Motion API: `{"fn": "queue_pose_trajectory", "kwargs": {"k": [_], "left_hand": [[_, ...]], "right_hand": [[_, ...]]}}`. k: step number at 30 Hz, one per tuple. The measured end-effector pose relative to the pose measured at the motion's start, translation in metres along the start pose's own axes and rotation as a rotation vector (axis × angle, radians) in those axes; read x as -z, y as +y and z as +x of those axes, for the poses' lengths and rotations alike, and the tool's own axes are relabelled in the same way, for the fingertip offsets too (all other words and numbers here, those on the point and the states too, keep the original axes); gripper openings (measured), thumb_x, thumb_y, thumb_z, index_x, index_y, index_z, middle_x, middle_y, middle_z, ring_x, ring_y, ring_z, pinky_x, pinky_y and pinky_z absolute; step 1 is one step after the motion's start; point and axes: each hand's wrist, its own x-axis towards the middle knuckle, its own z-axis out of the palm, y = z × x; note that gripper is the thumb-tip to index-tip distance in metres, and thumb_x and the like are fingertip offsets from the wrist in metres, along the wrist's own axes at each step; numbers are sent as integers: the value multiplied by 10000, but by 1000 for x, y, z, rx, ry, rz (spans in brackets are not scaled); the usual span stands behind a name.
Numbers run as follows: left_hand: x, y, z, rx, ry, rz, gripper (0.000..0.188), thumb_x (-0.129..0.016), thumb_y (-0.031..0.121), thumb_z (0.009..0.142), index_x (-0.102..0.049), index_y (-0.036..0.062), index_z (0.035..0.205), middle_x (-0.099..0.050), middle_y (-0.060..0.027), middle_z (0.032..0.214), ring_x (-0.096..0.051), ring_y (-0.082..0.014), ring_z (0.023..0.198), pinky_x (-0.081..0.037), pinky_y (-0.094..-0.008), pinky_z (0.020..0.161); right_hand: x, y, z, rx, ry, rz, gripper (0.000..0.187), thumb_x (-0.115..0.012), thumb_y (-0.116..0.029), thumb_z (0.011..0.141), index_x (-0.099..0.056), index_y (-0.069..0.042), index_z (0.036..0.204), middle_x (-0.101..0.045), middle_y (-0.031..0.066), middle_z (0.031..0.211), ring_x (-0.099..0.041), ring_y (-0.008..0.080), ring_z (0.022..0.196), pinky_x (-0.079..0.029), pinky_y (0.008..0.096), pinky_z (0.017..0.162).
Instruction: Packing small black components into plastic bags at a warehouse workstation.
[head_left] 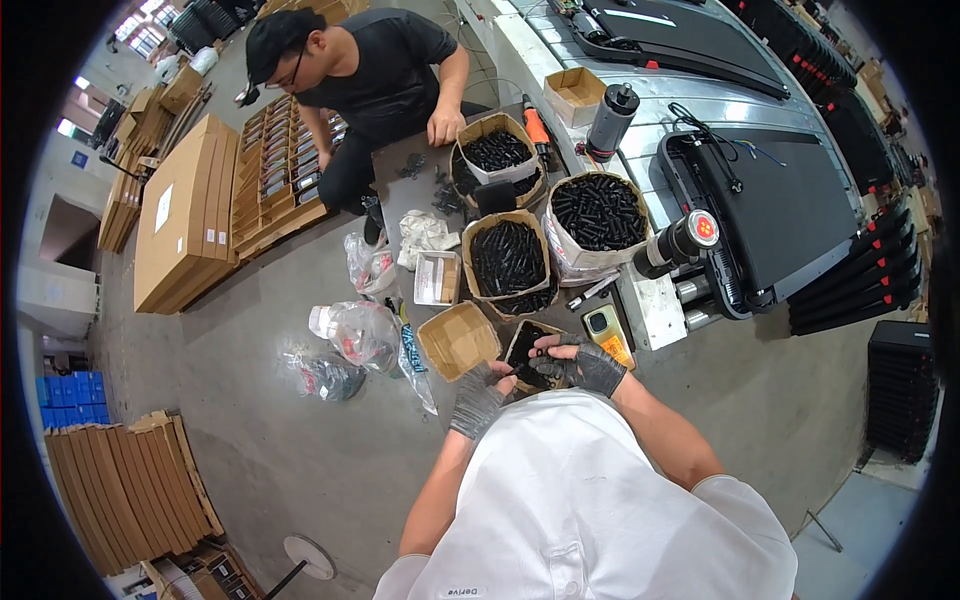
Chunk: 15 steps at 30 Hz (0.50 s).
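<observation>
My left hand (482,398), in a grey fingerless glove, is closed in a pinch at the near left edge of a small cardboard box (518,340) of black parts. What its fingertips hold is too small to make out. Over the right side of that box, my right hand (592,366), gloved alike, has its thumb and fingers closed on a small black part (543,352). Left of it stands an open cardboard box (458,340) with a bare bottom. Beyond the hands are bins of black cylindrical parts (508,257), with more in a white-sided bin (598,212).
A phone (606,333) and a white marker-like stick (593,293) lie to the right. A small white box (437,278) and a cloth (425,238) lie left. Across the table a person (385,90) sits. Black treadmill-like frames (770,190) rest on the metal conveyor (640,95).
</observation>
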Motion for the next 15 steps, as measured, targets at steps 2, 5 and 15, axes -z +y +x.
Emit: {"fn": "queue_pose_trajectory", "kwargs": {"k": [2, 5, 15], "left_hand": [[-1, 7, 0, -32, 5, 12, 222, -697, 129, 802, -632, -5, 967, -637, -42, 836, -574, -108, 773, -481, -259, 719], [-2, 5, 2, -70, 25, 48, 228, -688, 145, 817, -630, -9, 973, -639, -38, 837, -576, -104, 775, -481, -257, 719], [-4, 8, 5, -20, 1, -78, 219, -664, 149, 841, -619, -17, 977, -630, -32, 831, -571, -100, 756, -478, -254, 701]], "right_hand": [[-5, -4, -5, 18, -13, -64, 367, -524, -61, 881, -519, 57, 1229, -568, 200, 1211, -574, 271, 1126, -463, 340, 988], [-7, -6, -7, 65, -90, -156, 408, -521, -86, 877, -504, 54, 1260, -568, 191, 1219, -568, 249, 1136, -438, 331, 1011], [-17, -10, -14, 42, -47, -188, 412, -562, -147, 917, -502, 21, 1288, -608, 123, 1147, -602, 173, 1016, -480, 284, 914]]}}
